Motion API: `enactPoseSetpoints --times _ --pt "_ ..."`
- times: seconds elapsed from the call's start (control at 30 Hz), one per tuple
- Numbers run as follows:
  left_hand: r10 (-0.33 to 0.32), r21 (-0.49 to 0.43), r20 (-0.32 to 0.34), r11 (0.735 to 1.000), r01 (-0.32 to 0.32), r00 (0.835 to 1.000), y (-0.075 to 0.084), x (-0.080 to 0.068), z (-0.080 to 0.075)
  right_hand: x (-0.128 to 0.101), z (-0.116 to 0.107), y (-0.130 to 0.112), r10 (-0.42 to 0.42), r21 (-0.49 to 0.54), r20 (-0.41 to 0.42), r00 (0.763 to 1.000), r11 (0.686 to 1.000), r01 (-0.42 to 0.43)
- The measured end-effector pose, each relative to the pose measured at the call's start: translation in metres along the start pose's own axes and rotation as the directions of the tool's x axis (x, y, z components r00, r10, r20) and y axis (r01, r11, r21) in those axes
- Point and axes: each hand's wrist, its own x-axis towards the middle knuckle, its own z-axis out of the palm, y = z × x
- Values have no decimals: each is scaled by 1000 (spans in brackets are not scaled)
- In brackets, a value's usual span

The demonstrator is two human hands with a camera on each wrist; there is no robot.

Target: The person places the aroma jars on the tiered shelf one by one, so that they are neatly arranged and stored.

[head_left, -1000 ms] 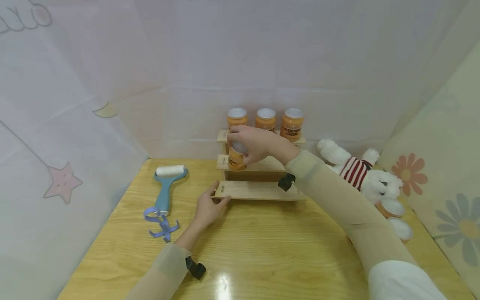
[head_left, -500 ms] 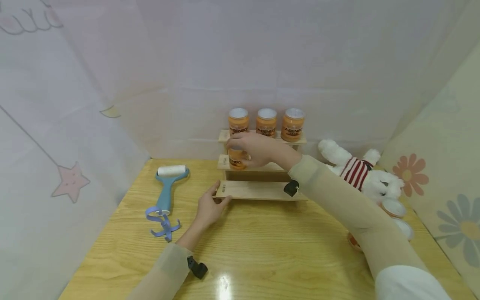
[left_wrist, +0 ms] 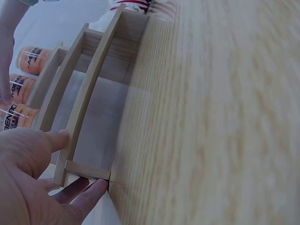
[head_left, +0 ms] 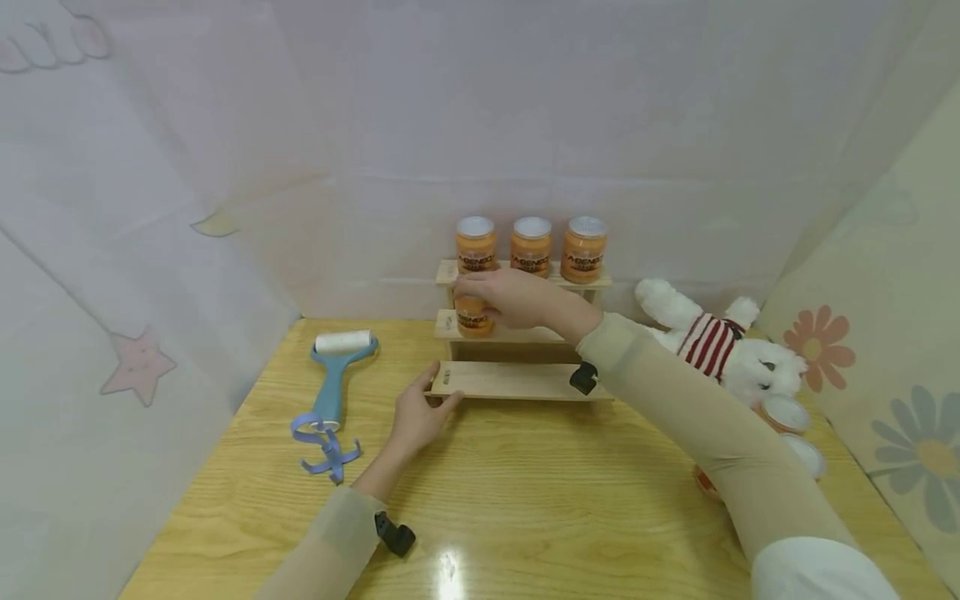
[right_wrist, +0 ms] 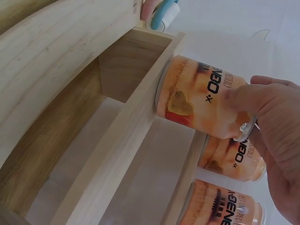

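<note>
A three-step wooden shelf (head_left: 517,380) stands on the table. My right hand (head_left: 517,296) grips an orange can (head_left: 474,318) near its top, at the left end of the middle step. In the right wrist view, the thumb lies along the printed side of this can (right_wrist: 201,98), and its base is right at the step's board. My left hand (head_left: 418,417) holds the left end of the lowest step; in the left wrist view the thumb presses its front edge and the fingers reach round the end support (left_wrist: 86,169). Behind, three similar cans (head_left: 531,250) line the top step.
On the left lie a blue-handled roller (head_left: 331,387) and a purple hook-shaped stand (head_left: 330,454). A white plush toy (head_left: 757,367) in a striped top lies on the right, with several more cans (head_left: 786,414) near it, partly behind my right sleeve.
My right hand has moved slightly down with the can, which was a little tilted and now stands more upright on the middle step. The left hand keeps its grip on the shelf.
</note>
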Motion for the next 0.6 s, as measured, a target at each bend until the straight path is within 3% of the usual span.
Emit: enactPoseSetpoints --times 0.6 --pt "13 5 -5 1000 -13 1000 1 2 4 -12 0 0 62 -6 -6 998 998 -62"
